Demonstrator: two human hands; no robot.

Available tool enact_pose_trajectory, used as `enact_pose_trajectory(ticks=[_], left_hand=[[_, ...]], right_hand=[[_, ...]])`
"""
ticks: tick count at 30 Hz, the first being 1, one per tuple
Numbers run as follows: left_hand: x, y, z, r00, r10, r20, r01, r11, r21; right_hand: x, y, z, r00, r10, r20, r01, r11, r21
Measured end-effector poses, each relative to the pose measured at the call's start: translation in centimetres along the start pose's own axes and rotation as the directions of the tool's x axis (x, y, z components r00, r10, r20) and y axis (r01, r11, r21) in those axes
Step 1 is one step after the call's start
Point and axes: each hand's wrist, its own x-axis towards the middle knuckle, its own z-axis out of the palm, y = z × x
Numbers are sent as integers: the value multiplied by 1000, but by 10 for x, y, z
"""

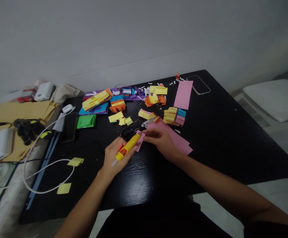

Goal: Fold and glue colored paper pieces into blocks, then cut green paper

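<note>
My left grip (113, 154) wraps a yellow glue gun (129, 146); my right grip (162, 142) pinches small pink paper (140, 142) near its nozzle (140, 133), above the black bench (223, 142).

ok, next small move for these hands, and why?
Probably a light squeeze of the yellow glue gun over the small pink paper piece: the left hand grips the gun with its nozzle pointed there, and the right hand appears to pinch the paper's edge.

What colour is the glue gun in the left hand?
Yellow, with a red part near its rear; the head view shows the glue gun in the left hand.
</note>
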Motion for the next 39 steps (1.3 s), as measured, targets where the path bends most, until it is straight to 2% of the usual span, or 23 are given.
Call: enact_pose_trajectory(ticks=[4, 7, 11, 14, 17, 19, 25, 29, 39], left_hand=[[-2, -1, -4, 988, -149, -43, 145, 985, -92], [-1, -4, -3, 943, -328, -58, 305, 921, -244], [5, -5, 2, 882, -470, 11, 419, 775, -473], [9, -2, 5, 853, -516, 80, 474, 699, -536], [11, 0, 7, 832, -535, 142, 519, 665, -537], [11, 1, 8, 835, -526, 163, 522, 663, -536], [8, -1, 13, 830, -509, 229, 549, 670, -500], [5, -1, 16, 842, -500, 205, 530, 690, -494], [7, 5, 13, 871, -459, 177, 484, 734, -476]], right_hand=[[0, -3, 0, 998, 63, -9, -63, 998, 25], [-1, -6, 1, 997, 71, -5, -70, 997, 17], [-3, -8, 4, 997, 67, 42, -66, 998, -15], [-4, -9, 5, 993, 90, 78, -88, 996, -30], [-5, -9, 6, 985, 127, 115, -124, 992, -30], [-7, -9, 7, 981, 137, 140, -133, 990, -39], [-10, -7, 11, 970, 112, 214, -95, 992, -86], [-9, -2, 11, 979, 97, 178, -84, 993, -83], [-8, -1, 10, 976, 81, 202, -64, 994, -90]])
